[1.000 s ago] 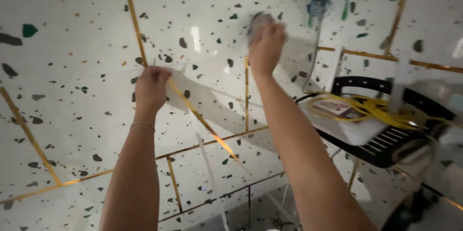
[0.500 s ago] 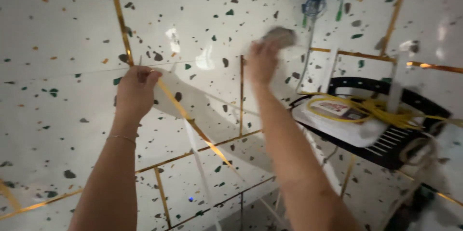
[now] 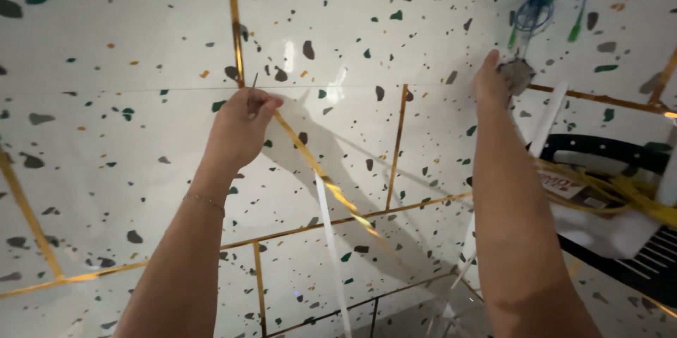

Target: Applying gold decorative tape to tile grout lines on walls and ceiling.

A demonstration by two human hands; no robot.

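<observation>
A thin film strip [image 3: 331, 232] is being pinched by the closed left hand [image 3: 240, 126] fingers, its length trailing down-right. A grey cloth [image 3: 518, 73] is being gripped by the right hand [image 3: 493, 80], well apart.

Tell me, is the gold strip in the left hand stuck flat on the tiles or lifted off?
Lifted off: the left hand pinches the gold strip at its upper end, and it casts a shadow on the speckled tiles.

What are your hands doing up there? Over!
Left hand pinching the gold strip against the speckled panel. Right hand pressing a grey pad on the panel. Blue wires hang just beyond.
</observation>
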